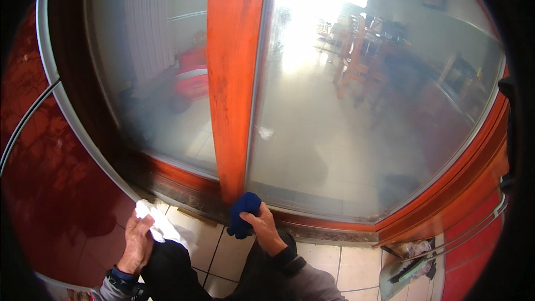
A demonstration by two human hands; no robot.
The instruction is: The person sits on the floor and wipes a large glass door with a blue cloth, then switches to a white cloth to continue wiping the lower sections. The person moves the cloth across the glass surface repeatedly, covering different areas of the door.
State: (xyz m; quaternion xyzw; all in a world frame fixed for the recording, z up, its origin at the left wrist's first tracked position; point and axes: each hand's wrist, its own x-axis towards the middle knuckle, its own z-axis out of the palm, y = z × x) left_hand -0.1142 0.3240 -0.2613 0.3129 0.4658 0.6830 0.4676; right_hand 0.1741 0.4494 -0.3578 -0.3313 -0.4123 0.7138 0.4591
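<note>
My right hand (267, 228) grips a bunched dark blue cloth (245, 213) at the foot of the orange-red wooden post (234, 92) of a glazed door frame. Whether the cloth presses on the wood I cannot tell. Over my left knee, my left hand (138, 236) holds a crumpled white cloth or paper (161, 225), part of which hangs down beside the knee. On both sides of the post stand glass panes; the right pane (301, 167) looks hazy, and the left pane (146, 42) has a curtain behind it.
A glossy dark red panel (54, 167) with metal trim stands close on my left. Pale floor tiles (234, 255) lie beneath me. At the lower right are a dustpan (393, 278) and a brush (413, 269). Wooden chairs (355, 67) show through the glass.
</note>
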